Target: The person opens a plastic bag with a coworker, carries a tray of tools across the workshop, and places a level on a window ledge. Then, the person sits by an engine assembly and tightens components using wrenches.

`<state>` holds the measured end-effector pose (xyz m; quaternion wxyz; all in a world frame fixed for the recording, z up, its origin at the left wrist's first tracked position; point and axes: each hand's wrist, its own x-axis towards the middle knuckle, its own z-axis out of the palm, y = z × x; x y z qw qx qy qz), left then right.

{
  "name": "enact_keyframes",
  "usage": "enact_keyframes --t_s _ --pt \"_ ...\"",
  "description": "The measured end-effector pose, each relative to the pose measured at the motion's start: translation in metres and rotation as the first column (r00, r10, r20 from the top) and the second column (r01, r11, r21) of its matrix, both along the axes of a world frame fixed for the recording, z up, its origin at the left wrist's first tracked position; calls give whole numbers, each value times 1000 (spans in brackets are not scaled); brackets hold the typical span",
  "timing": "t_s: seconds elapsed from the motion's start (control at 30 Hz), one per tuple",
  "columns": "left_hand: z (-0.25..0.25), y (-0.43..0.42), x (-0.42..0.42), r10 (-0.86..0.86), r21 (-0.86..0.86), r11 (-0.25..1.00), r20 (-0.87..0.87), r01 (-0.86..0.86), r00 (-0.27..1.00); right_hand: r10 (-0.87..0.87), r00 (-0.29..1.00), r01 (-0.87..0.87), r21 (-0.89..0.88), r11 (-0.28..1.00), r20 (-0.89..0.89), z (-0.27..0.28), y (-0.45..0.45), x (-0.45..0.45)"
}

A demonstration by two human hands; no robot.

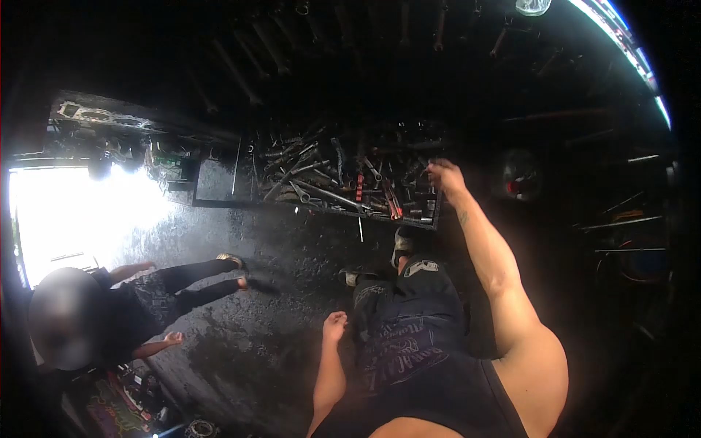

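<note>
My right hand (447,177) reaches out over the right end of a wide tray (437,219) heaped with tools. Its fingers are bent together at the tray's edge; what they hold, if anything, is too dark to make out. Among the heap lie a combination wrench (300,193), a red-handled tool (393,201), a red slotted bar (359,187) and several sockets and dark metal pieces. Low beside my body hangs my left hand (335,325), loosely curled with its fingers a little apart and nothing visible in it.
Several wrenches (270,51) hang on the dark wall behind the tray. Another person (157,299) stands at the left, near a bright doorway (80,219). A metal gasket-like plate (102,115) lies at the upper left. Long rods (628,223) are at the right.
</note>
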<state>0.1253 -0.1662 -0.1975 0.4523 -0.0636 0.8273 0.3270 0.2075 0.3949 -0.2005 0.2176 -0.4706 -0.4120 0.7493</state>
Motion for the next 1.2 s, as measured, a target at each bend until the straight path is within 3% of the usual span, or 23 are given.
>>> enact_keyframes --t_s 0.17,0.3,0.4,0.53,0.73,0.83,0.9,0.93,1.07,1.13,1.2 --pt "-16 -2 0 14 13 1000 39 -14 999 109 989 -103 -62 993 101 -22 -65 39" --pt "-11 13 -3 -39 -5 999 7 39 999 56 969 1 -232 973 240 -41 -115 83" --pt "0 27 -8 -89 -26 996 -14 89 996 13 955 70 -266 961 297 -50 -140 109" --pt "3 34 -21 -124 -30 992 -12 123 992 -116 919 210 -217 953 376 -53 -147 120" --pt "19 30 -54 -392 -126 919 -182 374 902 -288 864 335 -43 941 413 -75 -121 86" --pt "19 18 -91 -431 -221 891 -142 396 891 -325 849 353 10 936 417 -81 -105 58" --pt "17 15 -128 -415 -238 893 -105 382 904 -431 770 491 -5 871 471 -75 -100 41" --pt "37 28 -145 -358 -240 917 -146 318 922 -454 775 521 -38 853 438 -91 -101 40" --pt "19 36 -252 -257 -115 966 -342 231 904 -486 741 584 -86 808 463 -116 -102 46" --pt "5 53 -317 -239 -98 970 -527 222 816 -490 754 589 -121 799 437 -112 -104 45" --pt "0 77 -371 -195 -52 974 -689 221 698 -422 650 535 15 845 632 -107 -104 34"
